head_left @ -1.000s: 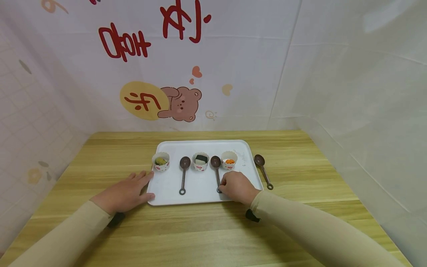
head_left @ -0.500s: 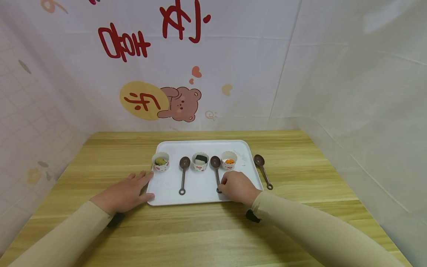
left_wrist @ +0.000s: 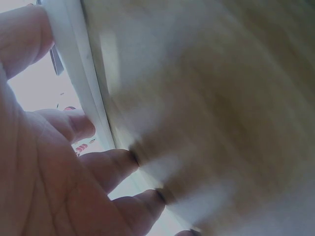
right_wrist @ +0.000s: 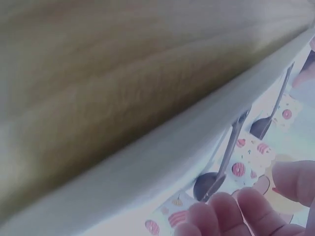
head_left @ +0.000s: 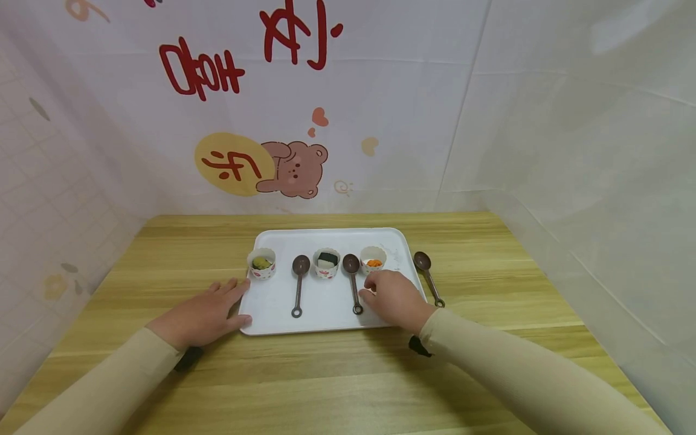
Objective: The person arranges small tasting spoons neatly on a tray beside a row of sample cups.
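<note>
My left hand (head_left: 198,317) lies with spread fingers against the left edge of a white tray (head_left: 326,305); in the left wrist view, fingertips (left_wrist: 110,164) meet its rim. Over the tray's front right, my right hand (head_left: 399,302) holds nothing; its fingers are loosely bent, thumb apart. Just left of it lies a brown measuring spoon (head_left: 354,287), ring end uncovered. Another brown spoon (head_left: 298,290) is farther left. Three printed paper cups stand along the back: one (head_left: 263,273) with a green lump, one (head_left: 326,273) with a black-and-white block, one (head_left: 374,253) with orange bits.
A third brown spoon (head_left: 423,261) lies on the wooden table (head_left: 304,380), right of the tray; the right hand's wrist comes close to its ring end. A white printed cloth (head_left: 391,121) hangs behind and along both sides.
My right hand has let go of the middle spoon's handle end and shifted slightly right and back. That spoon stays in place. The left hand has not moved.
</note>
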`<state>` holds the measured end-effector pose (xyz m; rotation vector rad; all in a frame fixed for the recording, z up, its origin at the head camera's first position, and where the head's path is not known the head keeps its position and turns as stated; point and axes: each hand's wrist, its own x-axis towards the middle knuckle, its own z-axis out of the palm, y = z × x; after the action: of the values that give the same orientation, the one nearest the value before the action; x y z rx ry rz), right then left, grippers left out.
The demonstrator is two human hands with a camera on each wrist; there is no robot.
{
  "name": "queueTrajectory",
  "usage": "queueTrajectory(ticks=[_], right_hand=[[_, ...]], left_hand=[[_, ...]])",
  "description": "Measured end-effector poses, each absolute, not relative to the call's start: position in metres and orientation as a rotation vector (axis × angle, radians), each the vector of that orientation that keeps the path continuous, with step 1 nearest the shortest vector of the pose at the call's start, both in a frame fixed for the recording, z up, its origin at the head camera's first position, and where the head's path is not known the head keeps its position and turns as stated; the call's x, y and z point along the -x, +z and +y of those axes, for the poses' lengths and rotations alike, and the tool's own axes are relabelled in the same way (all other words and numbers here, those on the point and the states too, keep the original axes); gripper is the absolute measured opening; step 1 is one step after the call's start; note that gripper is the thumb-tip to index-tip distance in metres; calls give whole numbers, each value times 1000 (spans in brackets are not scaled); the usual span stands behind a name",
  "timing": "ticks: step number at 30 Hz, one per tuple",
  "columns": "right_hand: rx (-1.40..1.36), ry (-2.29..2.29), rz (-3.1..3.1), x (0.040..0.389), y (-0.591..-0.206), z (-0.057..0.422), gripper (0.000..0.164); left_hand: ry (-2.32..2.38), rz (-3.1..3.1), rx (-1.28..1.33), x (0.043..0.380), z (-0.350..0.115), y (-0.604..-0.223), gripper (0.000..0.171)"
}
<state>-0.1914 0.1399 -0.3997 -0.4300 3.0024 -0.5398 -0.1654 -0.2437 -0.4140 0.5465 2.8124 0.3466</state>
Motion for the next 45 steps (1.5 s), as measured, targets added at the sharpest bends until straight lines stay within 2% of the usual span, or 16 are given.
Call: queueTrajectory(ticks=[20,33,45], right_hand=[[713,-442,3185,197,-393,167,34],[677,-362,3117,200,-393,175,62],[711,-291,3126,204,-399,185,79]], left_hand=[[347,2812,-560,165,-244,-414,89],[359,2810,-545,167,-244,-416,88],[362,2803,-543,166,-244,-415,89]])
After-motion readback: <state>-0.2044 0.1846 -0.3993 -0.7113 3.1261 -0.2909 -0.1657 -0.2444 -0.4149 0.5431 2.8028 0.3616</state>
